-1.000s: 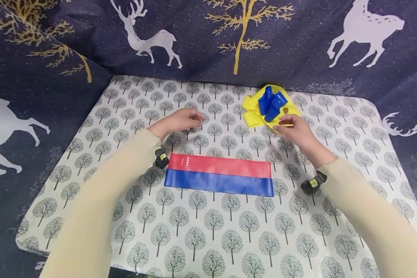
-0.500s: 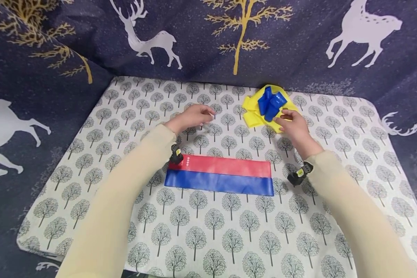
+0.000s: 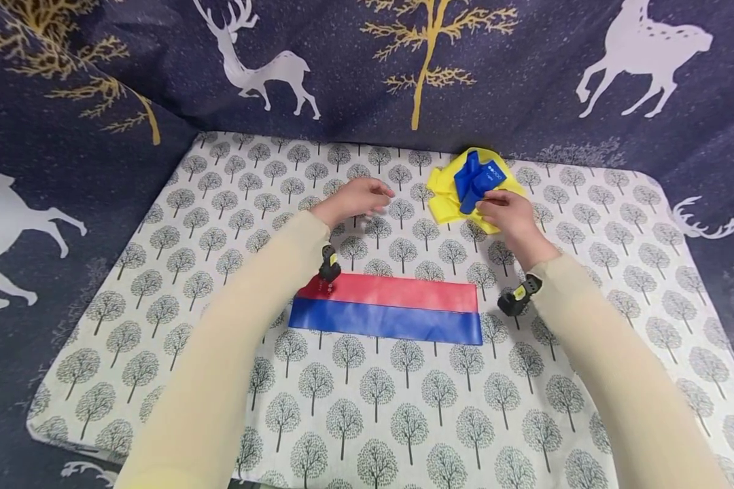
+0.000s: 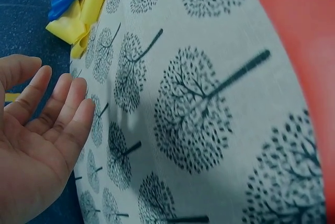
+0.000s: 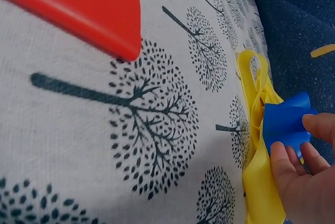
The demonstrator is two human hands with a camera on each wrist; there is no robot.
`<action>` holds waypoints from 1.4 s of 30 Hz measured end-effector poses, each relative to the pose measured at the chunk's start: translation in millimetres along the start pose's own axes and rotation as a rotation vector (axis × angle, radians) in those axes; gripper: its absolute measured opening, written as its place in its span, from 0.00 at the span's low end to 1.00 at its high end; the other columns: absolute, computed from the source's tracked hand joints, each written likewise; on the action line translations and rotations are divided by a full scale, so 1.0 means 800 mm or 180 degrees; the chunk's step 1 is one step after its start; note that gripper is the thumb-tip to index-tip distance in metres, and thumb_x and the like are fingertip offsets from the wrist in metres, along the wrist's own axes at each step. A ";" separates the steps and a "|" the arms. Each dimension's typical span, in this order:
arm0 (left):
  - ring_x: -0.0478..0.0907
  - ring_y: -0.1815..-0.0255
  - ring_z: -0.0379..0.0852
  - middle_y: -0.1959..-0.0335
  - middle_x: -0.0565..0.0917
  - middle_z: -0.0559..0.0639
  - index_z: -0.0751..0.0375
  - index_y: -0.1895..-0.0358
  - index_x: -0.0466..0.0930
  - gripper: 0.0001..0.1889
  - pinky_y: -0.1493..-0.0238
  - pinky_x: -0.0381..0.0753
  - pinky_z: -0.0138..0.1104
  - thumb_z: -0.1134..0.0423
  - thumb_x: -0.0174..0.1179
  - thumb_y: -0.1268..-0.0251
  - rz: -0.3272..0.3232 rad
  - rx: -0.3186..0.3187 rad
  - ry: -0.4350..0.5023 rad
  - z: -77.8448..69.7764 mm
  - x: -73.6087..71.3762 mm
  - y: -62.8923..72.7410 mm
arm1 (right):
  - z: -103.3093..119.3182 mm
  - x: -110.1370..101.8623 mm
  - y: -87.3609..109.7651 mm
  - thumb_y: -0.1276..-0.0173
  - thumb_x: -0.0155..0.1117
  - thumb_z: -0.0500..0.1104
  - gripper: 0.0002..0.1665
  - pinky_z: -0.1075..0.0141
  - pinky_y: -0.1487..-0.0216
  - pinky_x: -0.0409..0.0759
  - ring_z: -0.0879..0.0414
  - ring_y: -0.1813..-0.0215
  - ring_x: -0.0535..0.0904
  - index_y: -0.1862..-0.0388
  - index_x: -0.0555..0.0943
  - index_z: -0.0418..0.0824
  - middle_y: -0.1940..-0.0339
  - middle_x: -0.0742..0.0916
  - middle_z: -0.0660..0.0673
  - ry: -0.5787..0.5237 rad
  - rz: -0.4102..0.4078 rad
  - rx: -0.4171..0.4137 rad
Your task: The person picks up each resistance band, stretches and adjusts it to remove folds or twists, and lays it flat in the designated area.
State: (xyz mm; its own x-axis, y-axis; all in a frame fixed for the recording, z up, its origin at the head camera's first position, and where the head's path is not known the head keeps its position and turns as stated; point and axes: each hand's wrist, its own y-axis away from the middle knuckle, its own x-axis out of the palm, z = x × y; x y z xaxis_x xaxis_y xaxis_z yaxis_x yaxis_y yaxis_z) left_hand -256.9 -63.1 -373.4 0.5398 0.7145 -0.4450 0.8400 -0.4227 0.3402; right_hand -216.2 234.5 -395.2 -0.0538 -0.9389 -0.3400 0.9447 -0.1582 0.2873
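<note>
My right hand point(image 3: 510, 216) is at the near edge of a crumpled blue resistance band point(image 3: 480, 183), its thumb and fingertips pinching it. This blue band lies on top of a loosely heaped yellow resistance band point(image 3: 442, 182) at the back right. In the right wrist view, the thumb and fingers point(image 5: 282, 164) overlap the blue loop's edges. My left hand point(image 3: 359, 198) hovers left of the heap, fingers relaxed and holding nothing. Nearer me, a red resistance band point(image 3: 404, 292) lies flat along a second blue band point(image 3: 391, 322); the left wrist camera covers part of the red one.
A white cloth with a tree print covers the table point(image 3: 342, 401). Behind it rises a dark blue curtain point(image 3: 355, 68) with deer and gold trees, close to the yellow heap.
My left hand has moved right, toward the heap. My right hand has come in leftward to the blue band, its fingers drawing together there. The flat red and blue bands stay put.
</note>
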 end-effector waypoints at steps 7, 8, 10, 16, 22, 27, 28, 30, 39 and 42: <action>0.78 0.60 0.46 0.49 0.82 0.60 0.64 0.33 0.75 0.20 0.39 0.83 0.44 0.65 0.53 0.25 0.0038 0.0077 0.0091 -0.018 0.015 -0.015 | 0.007 0.007 -0.003 0.25 0.60 0.43 0.31 0.81 0.56 0.80 0.70 0.62 0.77 0.28 0.70 0.31 0.58 0.79 0.58 0.0094 0.0029 -0.0011; 0.78 0.60 0.45 0.48 0.82 0.59 0.64 0.33 0.76 0.20 0.39 0.83 0.43 0.65 0.53 0.24 0.0040 0.0089 0.0067 -0.021 0.018 -0.017 | 0.008 0.008 -0.004 0.24 0.60 0.43 0.30 0.81 0.56 0.80 0.70 0.62 0.78 0.29 0.70 0.31 0.58 0.79 0.58 0.0107 0.0017 0.0000; 0.77 0.60 0.45 0.45 0.82 0.61 0.64 0.33 0.76 0.20 0.42 0.83 0.43 0.65 0.52 0.24 0.0056 0.0104 0.0070 -0.027 0.023 -0.020 | 0.009 0.009 -0.006 0.24 0.60 0.42 0.27 0.80 0.57 0.81 0.70 0.63 0.78 0.32 0.72 0.31 0.60 0.80 0.58 0.0126 0.0000 -0.0002; 0.78 0.58 0.47 0.45 0.81 0.60 0.64 0.33 0.76 0.20 0.49 0.82 0.42 0.64 0.52 0.23 0.0110 0.0168 0.0046 -0.042 0.039 -0.027 | 0.013 0.014 -0.013 0.24 0.59 0.40 0.26 0.80 0.61 0.82 0.70 0.66 0.78 0.32 0.73 0.28 0.65 0.80 0.58 0.0105 -0.0014 0.0010; 0.81 0.42 0.57 0.38 0.81 0.62 0.65 0.34 0.76 0.19 0.38 0.83 0.46 0.64 0.53 0.23 0.0121 0.0286 0.0049 -0.051 0.054 -0.037 | 0.015 0.019 -0.014 0.23 0.57 0.40 0.24 0.80 0.61 0.80 0.69 0.66 0.76 0.34 0.73 0.28 0.61 0.79 0.54 0.0117 -0.0023 0.0036; 0.82 0.39 0.57 0.35 0.80 0.62 0.66 0.31 0.74 0.21 0.35 0.83 0.45 0.65 0.53 0.23 0.0128 0.0248 0.0224 -0.050 0.064 -0.040 | 0.014 0.023 -0.011 0.23 0.57 0.40 0.22 0.79 0.61 0.81 0.69 0.67 0.76 0.36 0.74 0.30 0.63 0.79 0.55 0.0110 -0.0030 0.0035; 0.82 0.38 0.57 0.34 0.80 0.62 0.66 0.31 0.74 0.21 0.35 0.83 0.44 0.66 0.53 0.23 0.0133 0.0239 0.0254 -0.050 0.066 -0.040 | 0.014 0.024 -0.010 0.22 0.57 0.40 0.22 0.79 0.60 0.81 0.69 0.67 0.77 0.36 0.73 0.29 0.63 0.79 0.55 0.0095 -0.0016 0.0016; 0.82 0.37 0.57 0.34 0.80 0.62 0.65 0.30 0.73 0.22 0.34 0.83 0.44 0.66 0.53 0.24 0.0146 0.0215 0.0314 -0.049 0.068 -0.041 | 0.014 0.026 -0.007 0.22 0.58 0.40 0.22 0.79 0.60 0.82 0.69 0.67 0.78 0.36 0.73 0.28 0.65 0.80 0.56 0.0073 0.0014 -0.0046; 0.81 0.38 0.53 0.36 0.83 0.58 0.62 0.32 0.76 0.22 0.36 0.83 0.41 0.64 0.59 0.26 0.0112 0.0268 0.0383 -0.043 0.072 -0.033 | 0.022 0.046 0.015 0.22 0.57 0.38 0.16 0.78 0.57 0.84 0.73 0.67 0.81 0.42 0.74 0.29 0.70 0.81 0.63 -0.0188 0.0341 -0.0280; 0.82 0.39 0.50 0.38 0.84 0.56 0.59 0.33 0.78 0.22 0.39 0.83 0.36 0.61 0.63 0.28 0.0074 0.0315 0.0203 -0.039 0.073 -0.029 | 0.026 0.052 0.021 0.22 0.57 0.38 0.16 0.76 0.54 0.86 0.72 0.65 0.82 0.42 0.74 0.29 0.67 0.81 0.62 -0.0243 0.0473 -0.0294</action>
State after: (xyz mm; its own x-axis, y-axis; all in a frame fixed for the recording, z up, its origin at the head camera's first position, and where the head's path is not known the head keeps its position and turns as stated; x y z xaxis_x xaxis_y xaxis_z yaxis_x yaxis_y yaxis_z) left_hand -246.5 6.2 -381.5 0.5572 0.7366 -0.3834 0.8304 -0.4902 0.2650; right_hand -209.2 186.2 -386.0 0.0676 -0.9708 -0.2300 0.9696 0.0096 0.2446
